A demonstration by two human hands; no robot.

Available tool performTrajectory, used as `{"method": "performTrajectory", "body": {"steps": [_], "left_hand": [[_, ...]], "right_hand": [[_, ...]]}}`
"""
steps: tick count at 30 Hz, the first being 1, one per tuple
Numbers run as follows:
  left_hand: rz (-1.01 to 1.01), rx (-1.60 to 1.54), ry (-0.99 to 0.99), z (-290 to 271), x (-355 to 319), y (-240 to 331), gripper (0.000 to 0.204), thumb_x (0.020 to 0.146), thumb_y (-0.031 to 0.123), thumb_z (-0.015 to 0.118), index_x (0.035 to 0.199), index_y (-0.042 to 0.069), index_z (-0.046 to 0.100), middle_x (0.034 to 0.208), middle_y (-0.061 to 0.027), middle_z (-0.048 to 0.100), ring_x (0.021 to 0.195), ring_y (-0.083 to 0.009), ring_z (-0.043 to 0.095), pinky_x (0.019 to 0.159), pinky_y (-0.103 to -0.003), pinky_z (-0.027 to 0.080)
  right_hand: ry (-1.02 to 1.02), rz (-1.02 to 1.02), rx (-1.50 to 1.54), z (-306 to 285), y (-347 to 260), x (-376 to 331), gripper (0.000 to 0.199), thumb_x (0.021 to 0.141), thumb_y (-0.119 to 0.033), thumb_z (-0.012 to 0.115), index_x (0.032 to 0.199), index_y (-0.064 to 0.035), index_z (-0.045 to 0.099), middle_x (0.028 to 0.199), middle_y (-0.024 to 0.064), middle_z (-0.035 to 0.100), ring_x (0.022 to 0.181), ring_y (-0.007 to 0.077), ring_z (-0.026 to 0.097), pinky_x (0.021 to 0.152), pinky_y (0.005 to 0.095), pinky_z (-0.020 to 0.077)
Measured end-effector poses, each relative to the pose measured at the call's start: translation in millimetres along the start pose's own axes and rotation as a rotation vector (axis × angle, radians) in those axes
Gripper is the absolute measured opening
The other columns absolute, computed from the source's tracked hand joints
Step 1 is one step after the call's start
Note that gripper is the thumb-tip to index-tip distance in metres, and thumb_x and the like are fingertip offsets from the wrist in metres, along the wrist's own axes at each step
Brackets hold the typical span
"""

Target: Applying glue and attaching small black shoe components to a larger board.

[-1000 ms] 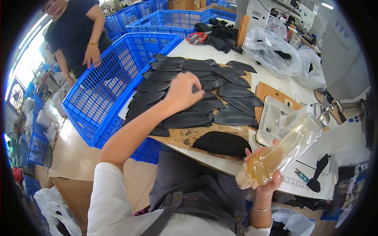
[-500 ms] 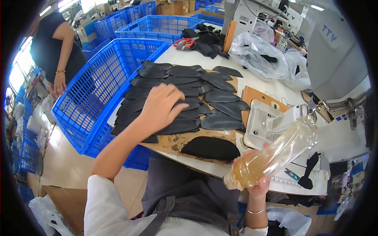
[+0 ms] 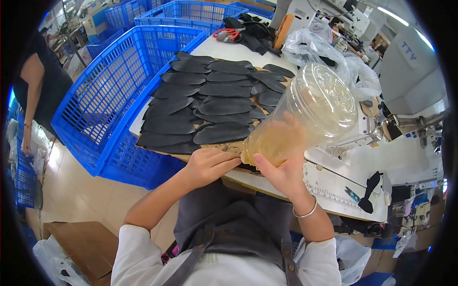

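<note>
Your clear plastic bottle [image 3: 305, 121] is tilted up off the table, lifted over its near edge, base toward the camera and neck end low against your hands, with amber liquid pooled at that low end. Your right hand [image 3: 281, 174] is wrapped around the lower part from underneath, fingers closed on it and carrying its weight. Your left hand [image 3: 210, 164] sits right beside the bottle's low end, fingers drawn narrow and pointing at the neck, touching or nearly touching it; you can't tell from here whether it grips a cap or only steadies the bottle.

As for progress, the black shoe-shaped pieces [image 3: 210, 102] lie spread in overlapping rows on a brown board [image 3: 234, 148] across the middle of the table, and they look laid out and ready. Nothing shows liquid on them yet, so by the look of it the laying-out is done and whatever the bottle is for is not yet begun.

Past the board, toward the table's far edge, lie red-handled scissors [image 3: 227, 33] and a heap of dark material [image 3: 253, 31]. At the right edge stands a white sewing machine [image 3: 410, 71], with crumpled clear bags [image 3: 324, 47] beside it. Along the table's left edge stand blue plastic crates [image 3: 102, 105], and another person [image 3: 40, 88] stands beyond them
</note>
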State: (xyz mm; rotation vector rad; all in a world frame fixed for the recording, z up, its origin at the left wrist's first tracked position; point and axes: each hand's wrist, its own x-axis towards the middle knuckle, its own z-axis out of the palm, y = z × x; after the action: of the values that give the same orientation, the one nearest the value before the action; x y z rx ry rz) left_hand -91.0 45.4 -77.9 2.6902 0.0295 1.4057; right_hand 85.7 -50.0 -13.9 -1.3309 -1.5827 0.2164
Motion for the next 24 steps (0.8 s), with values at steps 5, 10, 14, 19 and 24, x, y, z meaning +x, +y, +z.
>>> {"method": "performTrajectory", "body": {"steps": [5, 10, 14, 19, 24], "left_hand": [[0.006, -0.012, 0.073, 7, -4, -4, 0.025, 0.061, 0.007, 0.064, 0.085, 0.002, 0.063, 0.084, -0.0061, 0.063, 0.060, -0.0155, 0.058, 0.052, -0.027, 0.048], [0.015, -0.029, 0.076, 10, -9, -8, 0.023, 0.061, 0.007, 0.065, 0.083, 0.002, 0.064, 0.083, -0.0054, 0.063, 0.059, -0.0148, 0.057, 0.052, -0.027, 0.048], [0.003, -0.009, 0.053, 9, -6, -7, 0.024, 0.060, 0.007, 0.066, 0.083, 0.003, 0.064, 0.083, -0.0049, 0.063, 0.059, -0.0140, 0.057, 0.052, -0.027, 0.047], [0.002, -0.032, 0.075, 14, -1, -5, 0.024, 0.060, 0.006, 0.066, 0.084, 0.004, 0.065, 0.081, -0.0037, 0.063, 0.057, -0.0135, 0.056, 0.050, -0.026, 0.046], [-0.053, 0.007, 0.025, 2, -6, -2, 0.022, 0.062, 0.004, 0.064, 0.084, 0.005, 0.065, 0.080, -0.0035, 0.064, 0.056, -0.0132, 0.057, 0.050, -0.025, 0.047]], "right_hand": [[0.062, 0.026, 0.182, 10, -8, 4, 0.059, 0.064, -0.012, 0.075, 0.114, 0.0062, 0.047, 0.109, 0.0166, 0.054, 0.095, 0.0244, 0.057, 0.084, 0.0334, 0.0445], [-0.031, -0.013, 0.066, 13, -14, 6, 0.048, 0.065, -0.013, 0.074, 0.105, 0.0037, 0.053, 0.100, 0.0138, 0.060, 0.086, 0.0241, 0.061, 0.078, 0.0327, 0.0479], [0.159, 0.063, 0.135, 21, -11, 7, 0.040, 0.064, -0.015, 0.075, 0.097, 0.0005, 0.058, 0.098, 0.0124, 0.060, 0.086, 0.0269, 0.061, 0.075, 0.0344, 0.0489], [0.187, 0.041, -0.137, -11, 6, 1, 0.046, 0.063, -0.018, 0.076, 0.100, 0.0010, 0.057, 0.106, 0.0153, 0.055, 0.086, 0.0306, 0.059, 0.074, 0.0379, 0.0478], [0.147, 0.199, -0.424, -59, 6, -32, 0.068, 0.066, -0.013, 0.072, 0.122, 0.0027, 0.037, 0.107, 0.0169, 0.054, 0.093, 0.0281, 0.057, 0.081, 0.0355, 0.0462]]}}
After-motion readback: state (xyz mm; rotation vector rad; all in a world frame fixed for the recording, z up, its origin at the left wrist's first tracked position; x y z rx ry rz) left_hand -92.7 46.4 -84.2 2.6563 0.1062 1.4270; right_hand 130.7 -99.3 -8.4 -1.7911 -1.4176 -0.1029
